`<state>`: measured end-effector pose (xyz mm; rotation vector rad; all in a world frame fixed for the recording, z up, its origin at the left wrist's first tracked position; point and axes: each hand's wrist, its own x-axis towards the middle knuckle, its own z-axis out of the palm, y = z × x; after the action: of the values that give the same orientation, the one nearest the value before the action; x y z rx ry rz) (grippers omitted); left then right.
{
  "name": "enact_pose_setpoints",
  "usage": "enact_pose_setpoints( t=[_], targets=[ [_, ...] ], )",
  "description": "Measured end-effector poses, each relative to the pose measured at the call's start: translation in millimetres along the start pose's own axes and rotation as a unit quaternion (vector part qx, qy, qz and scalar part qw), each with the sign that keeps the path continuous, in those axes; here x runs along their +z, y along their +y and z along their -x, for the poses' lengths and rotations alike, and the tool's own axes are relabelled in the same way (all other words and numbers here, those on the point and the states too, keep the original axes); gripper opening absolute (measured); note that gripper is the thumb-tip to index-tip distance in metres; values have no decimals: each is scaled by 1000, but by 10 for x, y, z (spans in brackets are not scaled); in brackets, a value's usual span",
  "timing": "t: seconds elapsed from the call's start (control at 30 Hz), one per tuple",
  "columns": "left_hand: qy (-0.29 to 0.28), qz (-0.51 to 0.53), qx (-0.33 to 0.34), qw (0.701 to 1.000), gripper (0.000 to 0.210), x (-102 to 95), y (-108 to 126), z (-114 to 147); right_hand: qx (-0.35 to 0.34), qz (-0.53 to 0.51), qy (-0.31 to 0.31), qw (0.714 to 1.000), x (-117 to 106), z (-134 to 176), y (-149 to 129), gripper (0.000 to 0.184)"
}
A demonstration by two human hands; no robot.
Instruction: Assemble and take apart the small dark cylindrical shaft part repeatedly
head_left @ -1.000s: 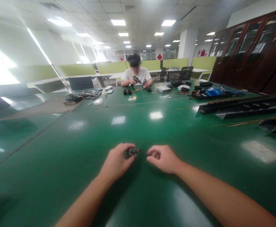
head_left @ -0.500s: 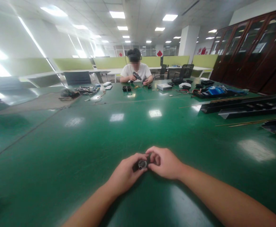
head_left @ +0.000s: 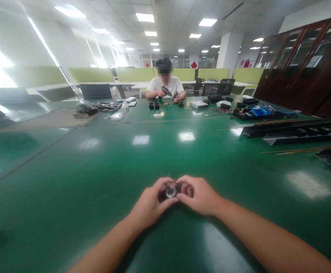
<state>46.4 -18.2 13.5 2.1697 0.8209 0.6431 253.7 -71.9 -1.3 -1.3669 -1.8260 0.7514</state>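
Note:
Low in the middle of the view, a small dark part with a round silvery metal end and a short stub (head_left: 170, 191) sits between my two hands, over the green tabletop. The stub stands off-centre and points up and to the left. My left hand (head_left: 150, 204) is closed around its left side, thumb below and fingers above. From the right, my right hand (head_left: 201, 195) pinches at the dark side of the same part with thumb and forefinger, the other fingers curled in. The fingers hide much of its body, so its exact kind is unclear.
Across the green table (head_left: 111, 163) a person in a white shirt (head_left: 165, 85) holds a power drill (head_left: 167, 91). Black channels (head_left: 296, 131) and thin rods lie at right, near a tray with blue items (head_left: 259, 110). Tools and wires (head_left: 108, 106) lie far left.
The metal part has turned in my fingers: its stub pointed down-left and now points up-left. My hands have stayed nearly in place. The whole view has shifted slightly.

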Motion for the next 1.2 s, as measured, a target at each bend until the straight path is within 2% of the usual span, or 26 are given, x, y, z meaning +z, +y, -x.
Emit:
enact_pose_setpoints(
  t=[0.2, 0.33, 0.63, 0.73, 0.87, 1.03, 1.2],
  targets=[
    [99, -45, 3, 994, 26, -20, -31, -19, 1, 10, 8, 1000, 1, 1, -3, 30],
    [124, -71, 18, 990, 25, -26, -86, -12, 2, 6, 13, 1000, 6, 10, 5, 29],
    [89, -109, 68, 988, 21, -57, -78, -15, -21, -18, 13, 1000, 15, 19, 4, 30],
    [75, -113, 67, 989, 23, -56, -69, -12, -30, -8, 18, 999, 2, 19, -10, 29],
    [93, -112, 36, 989, 33, -25, -70, 15, -36, 8, 30, 999, -6, 19, -25, 29],
    [79, -114, 40, 990, 20, -20, -50, 30, -46, 21, 44, 998, 7, 22, -27, 30],
    [62, -98, 68, 991, 19, -33, -43, 25, -54, 7, 47, 997, 27, 22, -17, 32]
  ],
)
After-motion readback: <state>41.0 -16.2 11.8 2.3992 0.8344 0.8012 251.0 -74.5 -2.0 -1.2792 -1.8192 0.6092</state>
